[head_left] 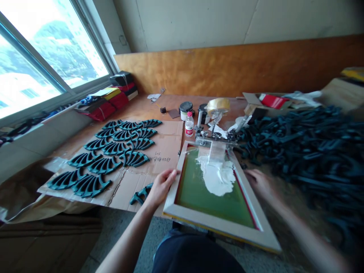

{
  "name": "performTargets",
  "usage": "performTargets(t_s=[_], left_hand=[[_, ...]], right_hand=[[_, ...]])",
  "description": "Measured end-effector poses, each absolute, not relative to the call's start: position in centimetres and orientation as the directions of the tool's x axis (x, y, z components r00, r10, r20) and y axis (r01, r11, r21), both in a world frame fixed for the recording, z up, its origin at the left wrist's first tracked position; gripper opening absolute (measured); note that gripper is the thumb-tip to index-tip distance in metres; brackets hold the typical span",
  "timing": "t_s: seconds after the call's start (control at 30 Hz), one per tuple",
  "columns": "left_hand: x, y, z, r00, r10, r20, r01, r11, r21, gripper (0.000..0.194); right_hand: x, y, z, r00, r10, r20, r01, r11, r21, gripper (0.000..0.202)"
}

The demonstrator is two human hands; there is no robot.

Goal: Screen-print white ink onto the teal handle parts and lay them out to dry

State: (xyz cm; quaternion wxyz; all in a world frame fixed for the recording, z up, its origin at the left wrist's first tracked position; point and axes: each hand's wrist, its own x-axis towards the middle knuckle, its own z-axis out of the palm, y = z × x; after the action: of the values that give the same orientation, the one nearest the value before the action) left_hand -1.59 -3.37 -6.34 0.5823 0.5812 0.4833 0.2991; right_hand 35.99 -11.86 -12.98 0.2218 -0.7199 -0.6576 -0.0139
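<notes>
My left hand point(162, 186) grips the screen frame point(171, 197) bearing white paste point(217, 178), my blurred right hand's point(258, 181) grip I cannot tell, and the cardboard box point(251, 99) holds something red point(273, 101).

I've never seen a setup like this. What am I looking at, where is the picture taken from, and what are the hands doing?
There is no robot here: these are a person's bare hands, seen by one head-worn camera looking forward and down. This is the only view.

Front and center is a pale frame around a green panel, with white paste spread on its far part. Metal fittings sit at its far end.

The left hand is at the frame's left edge; whether it grips is unclear. The right hand is by the right edge, blurred, so I can't tell if it holds anything.

On the left, dark green fan-shaped pieces lie in rows on cardboard. On the right is a heap of dark pieces.
</notes>
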Motion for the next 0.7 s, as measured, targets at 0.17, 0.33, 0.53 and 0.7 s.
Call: performTargets(t_s=[0.17,0.33,0.53,0.7], left_hand=[[-2.0,-4.6,-14.2,0.315,0.922,-0.226,0.548,0.018,0.836,0.055],[-1.6,-4.1,-15.5,0.310,0.916,-0.256,0.667,-0.017,0.745,0.050],[-1.7,-4.3,-15.3,0.304,0.911,-0.280,0.649,0.017,0.760,0.049],[-1.7,-4.4,-15.2,0.293,0.917,-0.272,0.614,0.038,0.789,0.049]], right_hand=[[32.9,-6.1,-8.9,0.020,0.924,0.381,0.964,0.084,-0.254,0.052],[27.3,-5.7,-9.5,-0.226,0.962,0.151,0.964,0.243,-0.111,0.005],[28.0,-10.7,-9.8,-0.582,0.800,0.143,0.787,0.599,-0.150,0.022],[27.7,-10.7,-10.1,-0.513,0.826,0.233,0.820,0.552,-0.151,0.023]])
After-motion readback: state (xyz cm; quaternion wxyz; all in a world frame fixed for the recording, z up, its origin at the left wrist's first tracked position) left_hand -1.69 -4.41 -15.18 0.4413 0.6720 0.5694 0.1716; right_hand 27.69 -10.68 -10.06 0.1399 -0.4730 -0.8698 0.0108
